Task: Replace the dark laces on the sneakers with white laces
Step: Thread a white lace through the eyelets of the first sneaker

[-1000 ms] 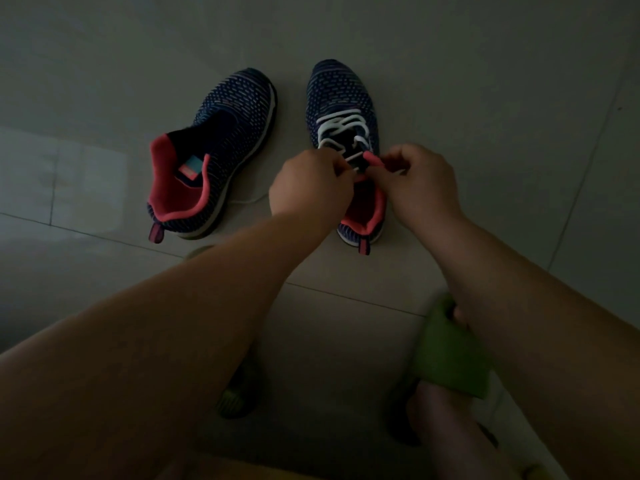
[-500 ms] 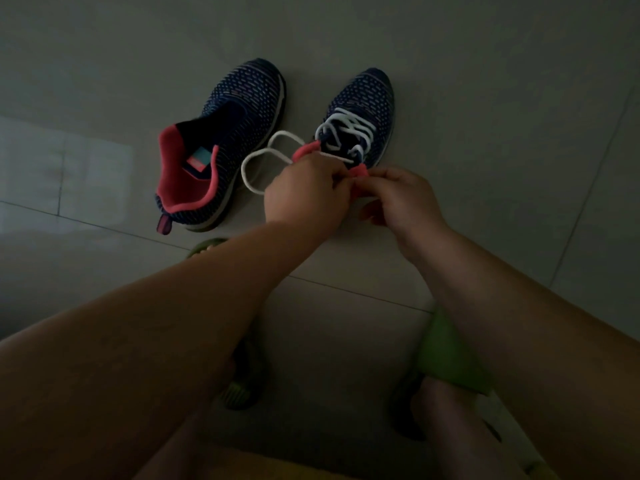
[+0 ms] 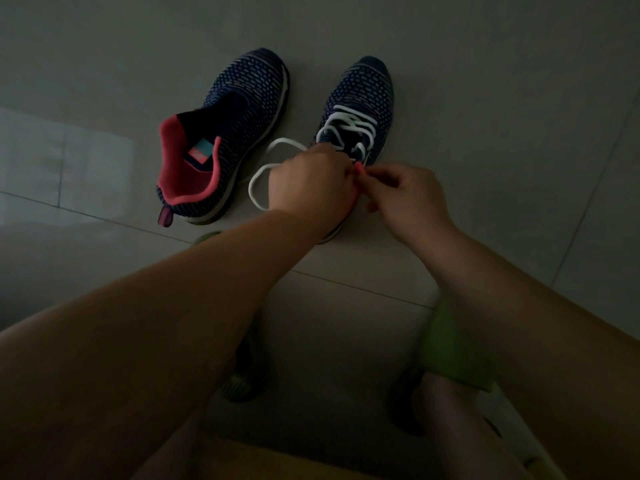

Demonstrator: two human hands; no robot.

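Two dark blue knit sneakers stand side by side on the tiled floor [image 3: 485, 98], toes pointing to the far side. The left sneaker [image 3: 239, 109] has no lace; its pink lining and a small light blue label inside show in the open collar. The right sneaker [image 3: 367, 95] is threaded with a white lace [image 3: 349, 124] that crosses several times over its tongue.

Both hands meet over the near part of the right sneaker, covering its opening. The left hand [image 3: 311, 188] is curled, its fingers closed at the pink edge of the shoe's collar, and a loose loop of the white lace hangs out to the left of it, lying on the floor between the two shoes. The right hand [image 3: 408, 195] pinches with thumb and fingertips right against the left hand's fingers; whether it grips the lace end or the pink collar edge cannot be told in the dim light.

Nearer, green sandals [image 3: 453, 351] show under the forearms.
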